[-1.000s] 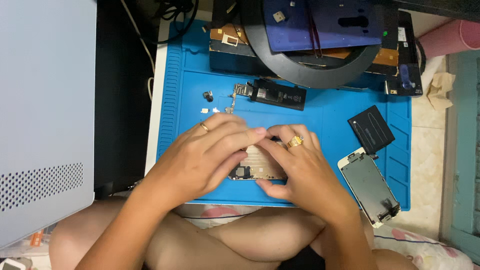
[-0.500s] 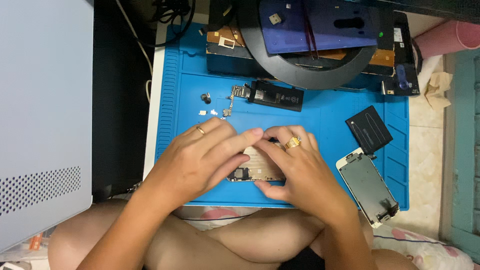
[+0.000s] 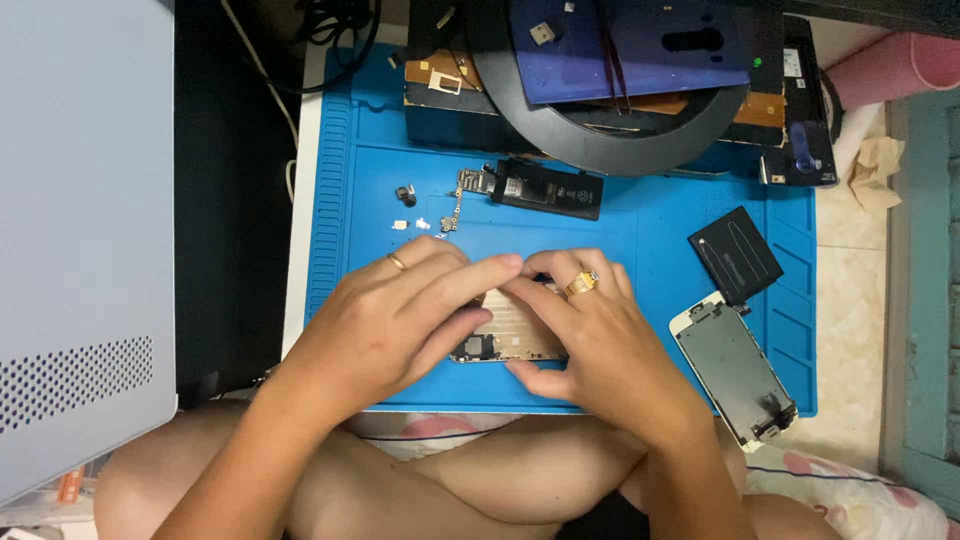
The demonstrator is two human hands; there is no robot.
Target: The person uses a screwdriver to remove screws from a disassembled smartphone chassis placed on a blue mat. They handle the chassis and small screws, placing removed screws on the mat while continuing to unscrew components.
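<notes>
Looking down from the head camera, we see both our hands meeting over an opened phone body [image 3: 512,335] that lies on the blue work mat [image 3: 640,225], near its front edge. Our left hand [image 3: 395,320] covers the phone's left part, its fingers stretched out and closed down onto the phone; a ring sits on one finger. Our right hand [image 3: 595,340] grips the right part, fingers curled over the top edge and thumb pressed against the lower edge, with a gold ring showing.

Behind the hands lie a black battery [image 3: 548,188] with a small circuit board beside it, and a few tiny parts to the left. To the right rest a dark square piece [image 3: 735,255] and a white-framed phone screen [image 3: 735,370], which overhangs the mat's corner. At the back stands a black ring lamp [image 3: 600,140].
</notes>
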